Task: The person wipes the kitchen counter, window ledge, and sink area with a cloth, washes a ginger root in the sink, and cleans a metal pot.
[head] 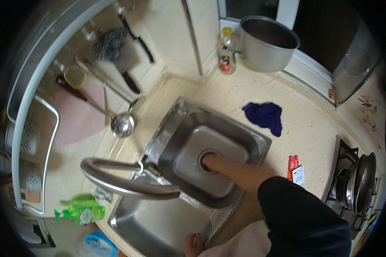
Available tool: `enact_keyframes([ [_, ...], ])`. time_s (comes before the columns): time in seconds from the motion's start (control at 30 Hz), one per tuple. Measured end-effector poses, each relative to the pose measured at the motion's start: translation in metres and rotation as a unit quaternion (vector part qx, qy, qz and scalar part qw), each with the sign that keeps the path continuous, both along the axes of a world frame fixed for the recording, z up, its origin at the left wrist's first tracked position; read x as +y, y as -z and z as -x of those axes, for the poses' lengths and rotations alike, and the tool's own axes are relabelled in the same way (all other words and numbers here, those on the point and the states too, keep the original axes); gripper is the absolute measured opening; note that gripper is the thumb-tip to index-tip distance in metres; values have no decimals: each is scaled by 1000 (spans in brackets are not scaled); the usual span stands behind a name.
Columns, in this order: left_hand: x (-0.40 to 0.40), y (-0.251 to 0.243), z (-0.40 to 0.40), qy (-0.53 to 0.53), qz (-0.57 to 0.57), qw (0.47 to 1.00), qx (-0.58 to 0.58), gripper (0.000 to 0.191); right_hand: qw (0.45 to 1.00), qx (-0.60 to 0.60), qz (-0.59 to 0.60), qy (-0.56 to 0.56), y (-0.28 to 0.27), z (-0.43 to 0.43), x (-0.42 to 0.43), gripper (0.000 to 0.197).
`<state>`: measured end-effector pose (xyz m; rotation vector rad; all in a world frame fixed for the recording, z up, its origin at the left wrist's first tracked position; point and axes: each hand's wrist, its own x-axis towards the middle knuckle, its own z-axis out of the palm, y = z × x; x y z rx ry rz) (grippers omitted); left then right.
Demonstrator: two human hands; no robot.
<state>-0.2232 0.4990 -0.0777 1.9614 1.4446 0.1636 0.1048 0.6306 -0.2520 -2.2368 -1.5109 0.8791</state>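
Note:
My right hand reaches down into the drain opening of the stainless steel sink basin. Its fingers are inside the hole and hidden, so what they touch cannot be seen. At the bottom of the view, my left hand is at the front side of the second steel basin, its fingers bent. Only part of that hand shows, and whether it grips the rim is unclear. Between the basins, the curved faucet arches over the sink.
Beyond the sink lie a dark purple cloth and red packets. A large metal pot and a bottle stand behind. Right is a gas stove with a pan; left, a green pump bottle and hanging ladle.

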Motion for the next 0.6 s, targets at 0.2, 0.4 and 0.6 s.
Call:
enact_keyframes([
  [0.2,0,9,10,19,-46,998,-42,9,994,2,86,-72,-54,-18,11,22],
  [0.4,4,10,7,32,-45,997,-62,8,981,-61,144,-117,-73,-19,-1,14],
  [0.6,4,10,6,30,-36,997,-59,9,978,-123,69,-152,-51,-10,-7,15],
])
